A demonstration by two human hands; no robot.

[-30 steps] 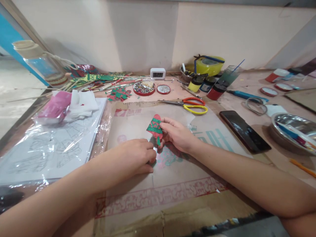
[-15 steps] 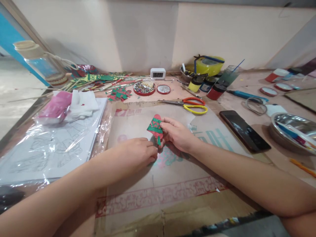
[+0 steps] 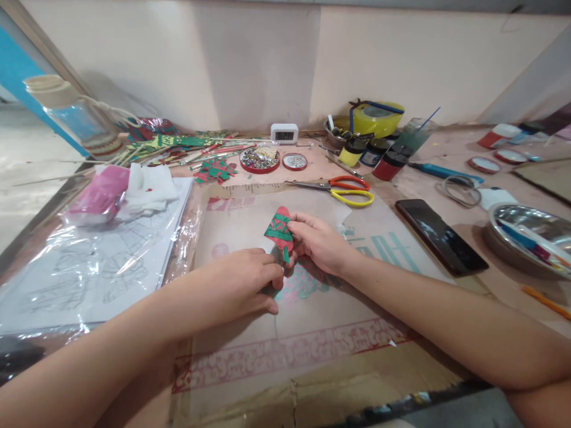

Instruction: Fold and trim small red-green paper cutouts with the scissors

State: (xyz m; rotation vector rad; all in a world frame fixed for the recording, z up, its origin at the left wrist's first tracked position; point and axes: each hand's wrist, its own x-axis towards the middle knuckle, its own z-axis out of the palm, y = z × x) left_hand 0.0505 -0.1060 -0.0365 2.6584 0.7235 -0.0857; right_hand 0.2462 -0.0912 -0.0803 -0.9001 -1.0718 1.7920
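In the head view, the right hand [image 3: 317, 242] pinches the red-green cutout [image 3: 279, 229] between thumb and fingers, on the near side of the scissors [image 3: 331, 185]. The left hand [image 3: 247, 279], thumb parted from its bent fingers, is nearer and left of the scissors, just beside the cutout's lower end. Right of the scissors lies a phone [image 3: 439, 236]; beyond them to the left, beads [image 3: 261, 159] and a clock [image 3: 284, 134]; well left, drawings [image 3: 80, 279].

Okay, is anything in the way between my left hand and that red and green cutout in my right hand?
Nothing visible stands between your left hand and the cutout. Your right hand grips its right side; the left edge is uncovered. The scissors lie beyond both hands.
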